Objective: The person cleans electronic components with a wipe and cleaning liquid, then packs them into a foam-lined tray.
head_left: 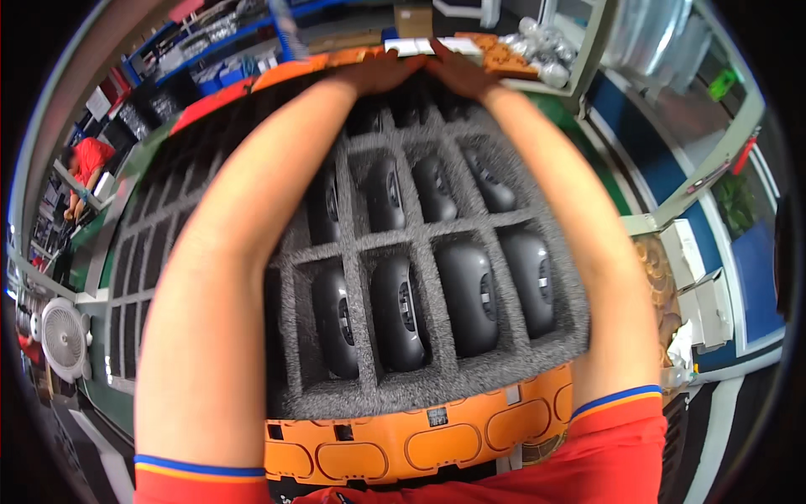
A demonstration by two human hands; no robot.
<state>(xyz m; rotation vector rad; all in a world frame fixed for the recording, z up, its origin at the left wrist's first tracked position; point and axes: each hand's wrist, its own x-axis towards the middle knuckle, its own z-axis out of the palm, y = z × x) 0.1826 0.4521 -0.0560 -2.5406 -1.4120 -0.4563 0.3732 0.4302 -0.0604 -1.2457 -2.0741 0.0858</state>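
Both my arms reach over a grey foam tray (403, 239) to its far end. My left hand (388, 72) lies at the far edge, its fingers stretched out toward the right. Beside it, my right hand (460, 70) also has its fingers extended, the two hands nearly meeting. I cannot make out any object in either hand. Black computer mice, such as one near the front (467, 294), stand on their sides in the foam compartments. Under the foam is an orange plastic crate (348, 460). My forearms hide part of the tray.
More foam dividers (138, 252) extend left of my left arm. A white fan (65, 338) is at the left, with a person in red (91, 160) beyond it. Clear plastic bags (541, 46) lie at the far right. White boxes (705, 307) stand to the right.
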